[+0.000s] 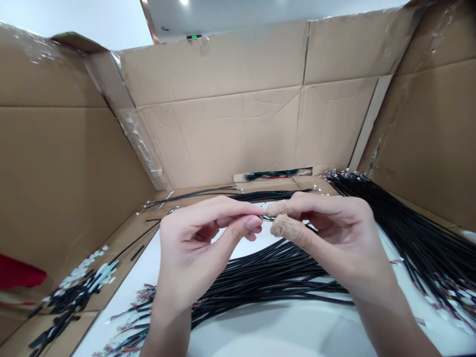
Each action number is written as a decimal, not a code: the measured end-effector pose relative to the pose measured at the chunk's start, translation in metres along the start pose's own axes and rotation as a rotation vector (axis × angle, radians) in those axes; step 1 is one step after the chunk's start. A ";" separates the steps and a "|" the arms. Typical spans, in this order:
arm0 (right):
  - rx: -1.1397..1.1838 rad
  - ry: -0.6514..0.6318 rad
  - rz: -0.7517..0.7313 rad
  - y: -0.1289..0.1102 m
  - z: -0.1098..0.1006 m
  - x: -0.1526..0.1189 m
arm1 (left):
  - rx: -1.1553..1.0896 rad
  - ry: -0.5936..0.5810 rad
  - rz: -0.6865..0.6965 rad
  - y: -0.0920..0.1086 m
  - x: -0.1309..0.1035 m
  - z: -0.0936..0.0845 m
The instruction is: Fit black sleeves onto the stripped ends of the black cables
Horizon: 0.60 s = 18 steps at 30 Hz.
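Note:
Between my two hands a short stretch of thin twisted coloured wires [267, 218] shows, green and white among them. My left hand [208, 233] pinches one end between thumb and forefinger. On the other side my right hand [327, 228] is closed on the same wires, its thumb and forefinger tips wrapped in tan tape. Most of the cable is hidden behind my fingers. Below both hands lies a bundle of black cables [260, 277] on a white table surface [267, 327], with bare coloured wire ends [130, 317] at the left.
Cardboard walls [230, 124] rise at the back and both sides. A thick pile of black cables [412, 243] with small white connectors lies at right. More cables [275, 195] lie along the back. Black sleeve pieces [74, 297] and white connectors [84, 267] lie at left, near red material [20, 272].

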State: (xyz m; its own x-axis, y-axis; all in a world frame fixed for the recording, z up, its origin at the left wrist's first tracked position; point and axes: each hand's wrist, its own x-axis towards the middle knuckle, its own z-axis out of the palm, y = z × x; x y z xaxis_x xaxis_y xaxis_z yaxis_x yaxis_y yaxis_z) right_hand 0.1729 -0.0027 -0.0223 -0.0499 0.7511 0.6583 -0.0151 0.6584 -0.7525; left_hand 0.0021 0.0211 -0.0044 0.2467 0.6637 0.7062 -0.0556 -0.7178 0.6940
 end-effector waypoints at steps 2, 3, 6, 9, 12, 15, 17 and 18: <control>-0.015 -0.011 0.032 -0.001 0.000 0.000 | -0.005 0.018 -0.033 -0.001 0.000 0.001; -0.018 -0.025 0.044 -0.001 0.000 -0.001 | -0.009 0.026 -0.048 -0.001 0.000 0.002; -0.032 -0.020 0.034 -0.001 0.001 -0.003 | -0.019 0.061 -0.074 -0.002 -0.001 0.005; -0.100 0.050 -0.020 0.000 0.002 -0.006 | -0.043 0.050 -0.074 -0.001 -0.003 0.004; -0.183 0.103 -0.068 0.000 0.005 -0.010 | -0.066 -0.011 -0.031 0.000 -0.004 0.001; -0.216 0.122 -0.087 -0.001 0.007 -0.012 | -0.016 0.009 0.008 0.000 -0.005 0.000; -0.192 0.114 -0.064 -0.002 0.008 -0.011 | 0.027 0.043 0.027 0.000 -0.005 0.002; -0.156 0.100 -0.037 -0.002 0.008 -0.010 | 0.043 0.055 0.035 0.000 -0.006 0.004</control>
State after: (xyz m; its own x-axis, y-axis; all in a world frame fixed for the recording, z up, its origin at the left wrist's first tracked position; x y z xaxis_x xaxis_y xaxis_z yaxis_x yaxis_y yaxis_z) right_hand 0.1658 -0.0118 -0.0273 0.0474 0.7221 0.6902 0.1407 0.6793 -0.7203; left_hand 0.0044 0.0164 -0.0085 0.1915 0.6475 0.7376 -0.0218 -0.7485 0.6628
